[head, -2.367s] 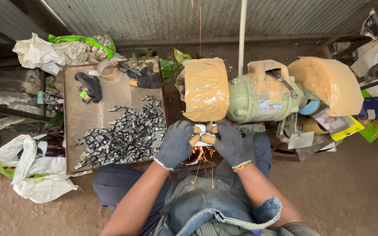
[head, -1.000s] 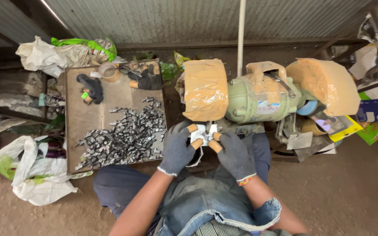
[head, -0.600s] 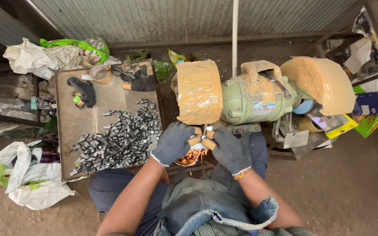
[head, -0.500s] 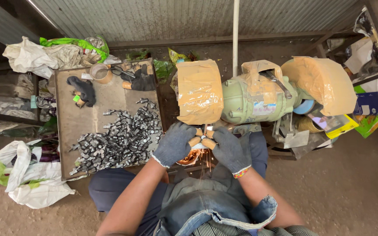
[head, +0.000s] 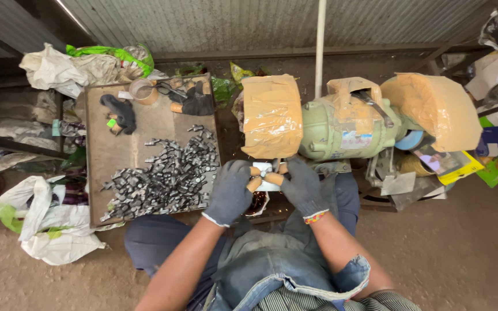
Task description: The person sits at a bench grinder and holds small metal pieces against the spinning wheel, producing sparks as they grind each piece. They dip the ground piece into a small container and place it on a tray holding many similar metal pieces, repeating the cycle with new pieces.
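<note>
The person sits in front of a green grinding machine (head: 341, 126) whose wheels are covered with brown tape. Both hands wear grey gloves with brown finger covers. The left hand (head: 230, 192) and the right hand (head: 302, 187) are pressed close together just under the left wheel cover (head: 272, 115), and they pinch a small metal piece (head: 265, 171) between the fingertips. The piece is tiny and mostly hidden by the fingers, so its shape is hard to tell. It looks like the same kind of piece as those in the pile of little grey metal parts (head: 165, 178) on the tabletop (head: 145, 124) to the left. A piece like this is probably hard and stiff, and it will not bend or break in the fingers. It is likely light, but small and smooth, so it could slip or be pulled away near the wheel. It may get hot too, which could be why the fingers are covered. The best hold seems to be at both ends, with fingers from each hand squeezing tight, and the middle left bare. A pair of dark gloves (head: 121, 112) and a small cup (head: 143, 90) lie at the far end of the tabletop, well apart from the hands.
</note>
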Demonstrator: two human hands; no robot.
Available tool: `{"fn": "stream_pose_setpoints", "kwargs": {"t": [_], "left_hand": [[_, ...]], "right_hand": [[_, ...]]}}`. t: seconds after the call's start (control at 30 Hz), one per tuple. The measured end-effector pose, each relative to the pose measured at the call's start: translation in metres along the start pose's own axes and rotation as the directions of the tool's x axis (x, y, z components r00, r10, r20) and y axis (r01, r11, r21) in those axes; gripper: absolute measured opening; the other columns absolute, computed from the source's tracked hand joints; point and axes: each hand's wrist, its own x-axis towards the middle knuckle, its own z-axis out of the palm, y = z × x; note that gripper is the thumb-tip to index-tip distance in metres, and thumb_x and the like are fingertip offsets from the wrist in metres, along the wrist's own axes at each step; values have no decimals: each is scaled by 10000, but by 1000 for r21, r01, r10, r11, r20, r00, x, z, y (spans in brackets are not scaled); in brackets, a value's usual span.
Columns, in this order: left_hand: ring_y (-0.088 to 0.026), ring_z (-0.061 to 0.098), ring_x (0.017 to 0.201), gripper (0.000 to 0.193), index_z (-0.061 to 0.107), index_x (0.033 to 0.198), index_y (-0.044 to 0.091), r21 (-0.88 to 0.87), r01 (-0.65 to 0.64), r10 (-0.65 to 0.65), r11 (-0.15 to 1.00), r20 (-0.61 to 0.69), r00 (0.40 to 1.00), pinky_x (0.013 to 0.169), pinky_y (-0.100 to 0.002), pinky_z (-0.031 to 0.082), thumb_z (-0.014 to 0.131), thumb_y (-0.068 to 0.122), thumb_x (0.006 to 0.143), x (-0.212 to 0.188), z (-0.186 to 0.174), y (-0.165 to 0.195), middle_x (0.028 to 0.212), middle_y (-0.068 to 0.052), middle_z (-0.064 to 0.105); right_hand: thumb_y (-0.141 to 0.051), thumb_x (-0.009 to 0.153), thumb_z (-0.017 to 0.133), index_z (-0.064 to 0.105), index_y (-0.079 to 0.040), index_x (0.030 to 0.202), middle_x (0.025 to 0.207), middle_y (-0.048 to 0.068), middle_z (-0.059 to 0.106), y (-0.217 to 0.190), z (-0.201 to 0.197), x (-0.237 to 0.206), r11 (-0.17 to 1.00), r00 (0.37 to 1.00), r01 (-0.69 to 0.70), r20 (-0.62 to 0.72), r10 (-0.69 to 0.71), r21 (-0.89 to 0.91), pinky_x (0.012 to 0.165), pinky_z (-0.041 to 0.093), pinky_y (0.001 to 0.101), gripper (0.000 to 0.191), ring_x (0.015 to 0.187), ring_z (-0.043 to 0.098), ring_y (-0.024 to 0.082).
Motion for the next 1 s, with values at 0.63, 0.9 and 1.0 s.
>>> {"fn": "stream_pose_setpoints", "kwargs": {"t": [0.63, 0.9, 1.0], "left_hand": [[-330, 514, 1212, 365, 659, 1182, 169, 577, -10, -275, 817, 403, 873, 1030, -520, 379, 618, 174, 819, -54, -29, -69, 1194, -85, 608], [-301, 622, 1172, 327, 640, 1257, 100, 154, -207, 188, 966, 132, 973, 1079, -513, 474, 595, 132, 935, -58, -10, -2, 1220, -110, 651], [-367, 622, 1149, 400, 588, 1307, 20, 83, -535, 541, 841, -150, 828, 1045, -544, 479, 575, 162, 933, -50, -13, 28, 1264, -196, 628]], "right_hand": [[-364, 927, 670, 710, -65, 1105, 1000, 140, 680, 22, 20, -76, 994, 947, 109, 308, -94, -31, 746, 521, 425, 350, 917, 675, 351], [-294, 868, 725, 635, -62, 1262, 972, 153, 748, -14, -3, -71, 923, 934, -266, 313, 174, 280, 761, 557, 370, 465, 856, 723, 286], [-224, 968, 653, 691, -21, 1249, 1082, 189, 774, -13, -7, -64, 821, 980, -129, 198, 19, 557, 857, 576, 361, 349, 973, 726, 286]]}}
